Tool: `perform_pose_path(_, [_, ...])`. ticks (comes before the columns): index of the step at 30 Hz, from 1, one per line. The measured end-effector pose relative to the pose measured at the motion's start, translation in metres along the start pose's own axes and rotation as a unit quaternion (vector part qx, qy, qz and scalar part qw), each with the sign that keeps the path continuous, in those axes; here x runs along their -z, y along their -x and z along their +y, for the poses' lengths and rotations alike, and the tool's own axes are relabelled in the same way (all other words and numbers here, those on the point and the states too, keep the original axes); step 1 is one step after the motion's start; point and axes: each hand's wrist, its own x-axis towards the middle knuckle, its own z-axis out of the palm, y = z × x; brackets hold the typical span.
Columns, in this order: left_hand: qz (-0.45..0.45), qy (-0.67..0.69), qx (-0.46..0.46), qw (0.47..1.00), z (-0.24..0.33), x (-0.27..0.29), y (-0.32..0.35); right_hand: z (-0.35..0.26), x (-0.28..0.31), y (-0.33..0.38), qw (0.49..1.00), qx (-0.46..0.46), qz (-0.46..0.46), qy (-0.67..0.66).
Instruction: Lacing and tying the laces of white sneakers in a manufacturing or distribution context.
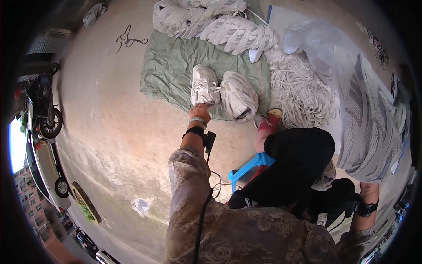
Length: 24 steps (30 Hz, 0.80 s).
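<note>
My left hand [201, 111] is closed on the heel end of a white sneaker [205, 83], which stands on a green sheet [169, 66] with its toe pointing away from me. A second white sneaker [239, 94] rests just to its right, apart from my hand. At the far right, my right hand [369, 188] reaches the near end of a long stack of grey mesh shoe uppers [371, 132]; its fingers are hidden there. A large heap of white shoelaces [301, 90] lies between the sneakers and that stack.
More strapped white-grey uppers [233, 33] lie at the sheet's far edge. Clear plastic [314, 39] is spread beyond the laces. Near my foot in a red sandal [270, 121] is a blue stool [249, 169]. A dark cord [128, 42] lies at far left; a motorcycle [46, 105] stands left.
</note>
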Motion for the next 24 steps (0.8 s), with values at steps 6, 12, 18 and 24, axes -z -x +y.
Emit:
perform_pose_path(6, [0.026,0.486,-0.080,0.870,0.061,0.069,0.054,0.068,-0.086,-0.005,0.975,0.011,-0.103,0.198])
perform_pose_path(12, [0.009,0.677,-0.348,0.648,0.152,0.184,0.209,0.113,-0.157,-0.032,0.845,0.214,-0.172,0.460])
perform_pose_path(18, [-0.120,0.791,-0.255,0.543,0.184,0.202,0.227,0.129,-0.179,-0.026,0.723,0.330,-0.079,0.602])
perform_pose_path(24, [-0.177,0.826,-0.182,0.504,0.170,0.183,0.223,0.146,-0.173,-0.024,0.676,0.333,-0.073,0.653])
